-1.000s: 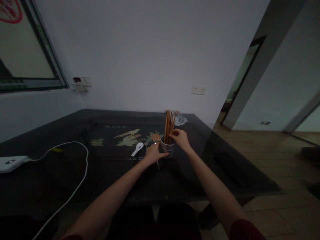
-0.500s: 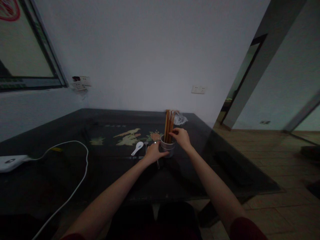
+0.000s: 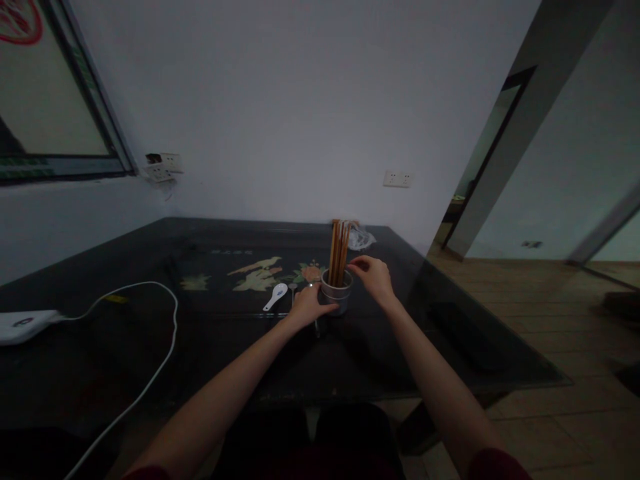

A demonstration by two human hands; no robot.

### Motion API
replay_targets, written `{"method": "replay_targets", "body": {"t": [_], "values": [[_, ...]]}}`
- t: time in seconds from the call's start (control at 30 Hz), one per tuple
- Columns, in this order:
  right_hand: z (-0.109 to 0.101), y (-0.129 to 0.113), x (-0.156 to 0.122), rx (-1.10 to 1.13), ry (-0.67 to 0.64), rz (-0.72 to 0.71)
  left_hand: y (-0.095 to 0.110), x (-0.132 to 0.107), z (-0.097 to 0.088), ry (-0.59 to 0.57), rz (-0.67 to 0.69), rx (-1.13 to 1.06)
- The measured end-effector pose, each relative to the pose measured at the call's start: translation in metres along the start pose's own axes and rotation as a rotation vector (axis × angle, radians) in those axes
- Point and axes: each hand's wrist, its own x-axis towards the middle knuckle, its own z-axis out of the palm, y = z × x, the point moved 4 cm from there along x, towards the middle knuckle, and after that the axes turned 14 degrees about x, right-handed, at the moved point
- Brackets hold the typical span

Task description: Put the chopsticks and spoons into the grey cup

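A grey metal cup [image 3: 340, 300] stands upright on the dark table. Several wooden chopsticks [image 3: 339, 257] rise out of it, leaning slightly. Around the cup's left and near side, my left hand [image 3: 307, 305] is closed, thumb across the front; its far fingers are hidden. Just right of the rim, my right hand [image 3: 375, 279] has bent fingers and a small gap between fingertips and thumb, with nothing visible in them. Left of the cup lies a white soup spoon [image 3: 278, 293]. A thin metal spoon [image 3: 293, 288] is partly behind my left hand.
Behind the cup, a clear plastic bag [image 3: 361, 239] lies near the wall. A white cable [image 3: 174, 320] curves across the left side from a white device [image 3: 27, 327]. A dark flat object [image 3: 465, 337] rests on the table [image 3: 240, 373] at right.
My right hand has let go of the chopsticks and drawn back to the right. My left hand stays on the cup.
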Motion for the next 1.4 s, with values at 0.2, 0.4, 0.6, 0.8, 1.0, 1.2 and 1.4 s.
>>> {"method": "replay_targets", "body": {"t": [0.2, 0.4, 0.6, 0.8, 1.0, 1.2, 1.4], "values": [[-0.021, 0.004, -0.024, 0.189, 0.104, -0.025, 0.000, 0.000, -0.001, 0.001, 0.006, 0.001], [-0.010, 0.034, -0.055, 0.374, 0.050, 0.129, -0.001, 0.000, 0.001, 0.005, 0.009, 0.019], [0.009, 0.052, -0.057, 0.326, -0.125, 0.194, -0.001, -0.001, -0.003, -0.028, 0.031, 0.004], [0.013, 0.057, -0.060, 0.168, -0.167, 0.157, -0.015, -0.001, -0.011, -0.032, 0.066, -0.039], [0.017, 0.060, -0.061, 0.135, -0.196, 0.191, -0.040, 0.009, -0.023, 0.027, -0.031, -0.135], [0.029, 0.066, -0.064, 0.198, -0.285, 0.220, -0.058, 0.013, -0.037, 0.119, -0.122, 0.001], [0.033, 0.069, -0.066, 0.182, -0.317, 0.237, -0.037, 0.001, -0.030, 0.052, -0.124, 0.250]]}}
